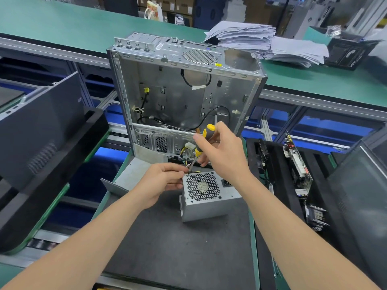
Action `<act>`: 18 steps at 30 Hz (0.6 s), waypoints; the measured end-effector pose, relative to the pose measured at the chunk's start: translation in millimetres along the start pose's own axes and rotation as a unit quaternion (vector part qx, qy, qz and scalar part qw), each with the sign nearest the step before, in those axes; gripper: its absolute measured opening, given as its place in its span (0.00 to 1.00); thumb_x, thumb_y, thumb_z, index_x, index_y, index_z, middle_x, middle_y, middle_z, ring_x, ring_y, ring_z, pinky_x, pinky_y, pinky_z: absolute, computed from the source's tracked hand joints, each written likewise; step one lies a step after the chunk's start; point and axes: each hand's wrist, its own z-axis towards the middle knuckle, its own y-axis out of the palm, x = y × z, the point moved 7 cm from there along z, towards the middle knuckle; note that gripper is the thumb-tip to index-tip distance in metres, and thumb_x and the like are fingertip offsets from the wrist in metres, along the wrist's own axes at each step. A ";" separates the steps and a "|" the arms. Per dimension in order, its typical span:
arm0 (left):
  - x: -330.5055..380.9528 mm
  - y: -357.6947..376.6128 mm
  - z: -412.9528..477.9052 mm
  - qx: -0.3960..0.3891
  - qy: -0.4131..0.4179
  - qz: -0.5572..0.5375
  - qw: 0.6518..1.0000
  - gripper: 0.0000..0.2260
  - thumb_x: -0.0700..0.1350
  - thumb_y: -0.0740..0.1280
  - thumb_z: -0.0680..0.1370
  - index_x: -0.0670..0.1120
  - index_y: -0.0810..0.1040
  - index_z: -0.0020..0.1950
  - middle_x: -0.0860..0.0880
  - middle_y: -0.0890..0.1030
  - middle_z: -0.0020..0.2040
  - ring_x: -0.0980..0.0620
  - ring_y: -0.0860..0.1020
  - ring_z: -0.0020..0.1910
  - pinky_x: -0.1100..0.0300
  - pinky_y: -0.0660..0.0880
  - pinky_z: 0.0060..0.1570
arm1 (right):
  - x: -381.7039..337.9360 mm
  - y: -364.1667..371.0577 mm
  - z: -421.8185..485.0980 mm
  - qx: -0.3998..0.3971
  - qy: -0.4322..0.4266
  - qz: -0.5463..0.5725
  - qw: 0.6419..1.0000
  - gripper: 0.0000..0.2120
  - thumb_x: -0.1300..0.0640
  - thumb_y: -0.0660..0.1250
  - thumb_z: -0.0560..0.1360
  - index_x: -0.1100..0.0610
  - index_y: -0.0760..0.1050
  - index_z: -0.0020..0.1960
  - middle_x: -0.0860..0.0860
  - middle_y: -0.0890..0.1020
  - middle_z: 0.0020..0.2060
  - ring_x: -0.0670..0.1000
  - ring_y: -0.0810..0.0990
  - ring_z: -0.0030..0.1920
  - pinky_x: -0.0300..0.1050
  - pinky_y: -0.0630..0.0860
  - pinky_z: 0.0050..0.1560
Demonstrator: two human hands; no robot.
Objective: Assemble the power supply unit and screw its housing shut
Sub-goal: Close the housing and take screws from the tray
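Gripping a yellow-and-black screwdriver (202,141), my right hand (222,151) is raised above the work with fingers wrapped round the handle and the wrist bent downward. The shaft slants down and left to its tip at the upper left corner of the power supply unit (207,195). My left hand (161,181) comes in low from the left with the forearm stretched across the dark mat (178,248). Its thumb and fingers pinch that same corner of the unit, right beside the tip, where a small screw (187,174) shows. The unit stands on the mat with its honeycomb fan grille facing up toward me, between my two forearms and just under my right hand. Its wire bundle (188,152) rises behind it toward the open computer case (184,97), which stands upright at the far edge of the mat, close behind my hands. A grey metal panel (129,176) lies to the left of my left hand, near the mat's edge. Bare mat lies open on the near side of the unit. To the right, a black foam tray (272,164) holding a circuit board (297,164) borders the mat; to the left, a dark side panel (41,126) leans in another tray. Stacked papers (251,36) sit on the green bench (62,24) beyond.
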 end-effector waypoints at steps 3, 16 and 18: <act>-0.6 -0.4 1.6 0.003 -0.015 -0.018 1.000 0.07 0.34 0.71 0.79 0.40 0.85 0.56 0.40 0.87 0.50 0.47 0.87 0.49 0.60 0.82 0.45 | 0.0 1.9 0.9 -0.009 -0.002 0.003 1.000 0.13 0.48 0.72 0.80 0.53 0.71 0.46 0.50 0.84 0.34 0.51 0.85 0.29 0.46 0.83 0.30; -1.4 0.9 1.4 0.016 -0.043 -0.049 0.998 0.07 0.32 0.70 0.79 0.38 0.85 0.54 0.44 0.86 0.38 0.51 0.86 0.42 0.61 0.82 0.42 | -11.9 14.5 6.2 -0.130 -0.082 -0.099 0.983 0.11 0.47 0.69 0.82 0.50 0.68 0.49 0.48 0.84 0.38 0.50 0.85 0.35 0.59 0.83 0.42; -0.2 1.8 1.0 0.016 -0.043 -0.040 0.998 0.07 0.32 0.70 0.79 0.38 0.83 0.55 0.48 0.84 0.33 0.52 0.86 0.40 0.61 0.82 0.42 | -15.1 16.9 6.0 -0.168 -0.098 -0.121 0.973 0.08 0.48 0.67 0.83 0.50 0.70 0.54 0.49 0.84 0.41 0.52 0.85 0.39 0.60 0.82 0.45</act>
